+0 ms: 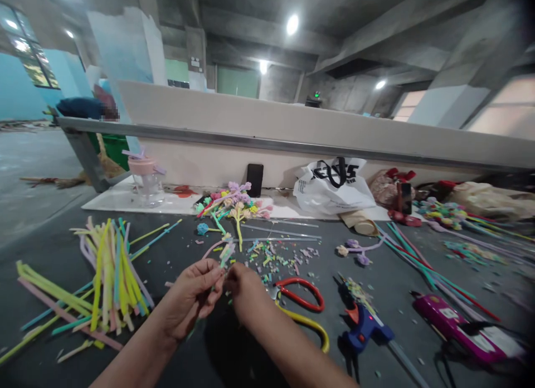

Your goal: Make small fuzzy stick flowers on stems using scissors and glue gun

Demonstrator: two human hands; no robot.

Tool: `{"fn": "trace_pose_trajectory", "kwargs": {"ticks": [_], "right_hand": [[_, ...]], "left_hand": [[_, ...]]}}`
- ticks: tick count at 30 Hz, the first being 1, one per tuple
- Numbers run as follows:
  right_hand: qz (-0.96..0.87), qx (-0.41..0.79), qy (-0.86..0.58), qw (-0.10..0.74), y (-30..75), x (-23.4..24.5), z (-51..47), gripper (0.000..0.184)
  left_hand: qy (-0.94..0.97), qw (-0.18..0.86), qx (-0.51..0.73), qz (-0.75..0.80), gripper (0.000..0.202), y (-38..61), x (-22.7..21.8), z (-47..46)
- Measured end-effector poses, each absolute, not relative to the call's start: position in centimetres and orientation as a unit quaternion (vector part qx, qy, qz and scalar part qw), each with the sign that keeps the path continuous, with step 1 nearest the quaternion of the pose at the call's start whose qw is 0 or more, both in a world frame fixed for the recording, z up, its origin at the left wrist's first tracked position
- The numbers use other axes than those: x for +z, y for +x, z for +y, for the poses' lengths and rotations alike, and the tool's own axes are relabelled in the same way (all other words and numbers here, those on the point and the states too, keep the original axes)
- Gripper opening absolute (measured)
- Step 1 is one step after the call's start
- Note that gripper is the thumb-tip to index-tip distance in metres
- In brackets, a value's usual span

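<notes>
My left hand is closed, thumb and fingers pinching a small bunch of pale green and whitish pipe cleaner pieces that sticks up above the fingertips. Right beside it, my right hand is closed too, its fingers bent in close to the left fingertips; what they grip is hidden. Just right of that hand lie scissors with one red and one yellow handle. Short clipped bits in pastel colours are scattered beyond my hands. Behind them sits a heap of pipe cleaner flowers.
Long pipe cleaners are piled at the left. A blue glue gun and a magenta tool with a cord lie at the right. Along the back stand a cup, a black phone and a white bag. Another person bends far left.
</notes>
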State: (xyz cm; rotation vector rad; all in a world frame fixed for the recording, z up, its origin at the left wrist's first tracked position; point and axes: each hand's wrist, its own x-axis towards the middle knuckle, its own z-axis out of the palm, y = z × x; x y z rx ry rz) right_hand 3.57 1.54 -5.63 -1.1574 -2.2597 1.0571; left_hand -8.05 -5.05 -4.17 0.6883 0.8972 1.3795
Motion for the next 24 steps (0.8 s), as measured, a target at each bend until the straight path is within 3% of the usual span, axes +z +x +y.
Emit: {"fn": "trace_pose_trajectory", "kwargs": {"ticks": [6,12,15,19,24], "right_hand": [[-0.627,0.565,-0.462,0.273,9.7,-3.8,0.3,0.008],[-0.476,0.694,-0.408,0.355,12.1,-1.5,0.1,0.024],[-0.463,0.713,-0.390,0.354,12.4,-0.7,0.0,0.033],[-0.470,0.697,-0.413,0.350,12.3,-0.2,-0.1,0.022],[-0.496,0.627,-0.430,0.420,11.7,-0.8,-0.3,0.011]], "left_hand": [[0.319,0.654,0.532,0.433,0.022,-6.2,-4.3,-5.3],[0.301,0.691,0.485,0.443,0.023,-5.0,-4.7,-5.5],[0.295,0.702,0.477,0.439,0.022,-5.0,-5.0,-5.7],[0.285,0.707,0.473,0.441,0.020,-5.0,-5.0,-5.6],[0.277,0.713,0.462,0.449,0.021,-4.9,-4.8,-5.7]]}}
